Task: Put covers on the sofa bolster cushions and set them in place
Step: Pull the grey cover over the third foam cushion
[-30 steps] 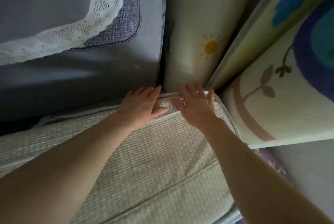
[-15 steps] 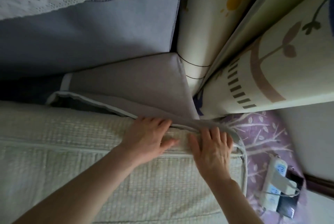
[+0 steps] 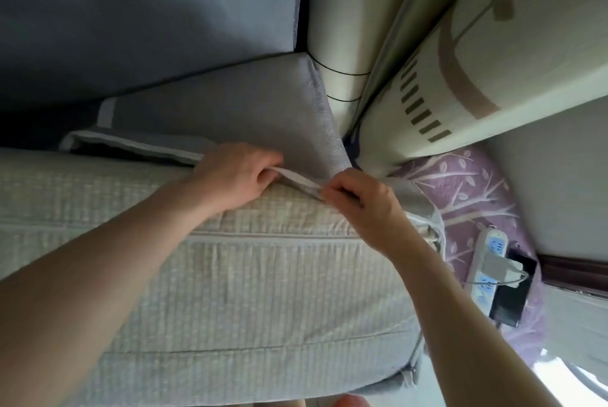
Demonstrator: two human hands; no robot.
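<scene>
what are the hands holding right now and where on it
Both hands hold the grey cover by its piped edge, at the cushion top near the corner: the left hand curls round the edge, and the right hand pinches it.

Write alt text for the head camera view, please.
Both hands, left hand and right hand, pinch the grey cover edge along a pale checked cushion. A power strip lies on purple fabric at right.

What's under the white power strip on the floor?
The white power strip lies on a purple tree-patterned cloth; a black flat device sits beside it. Whatever is beneath the cloth is covered.
</scene>
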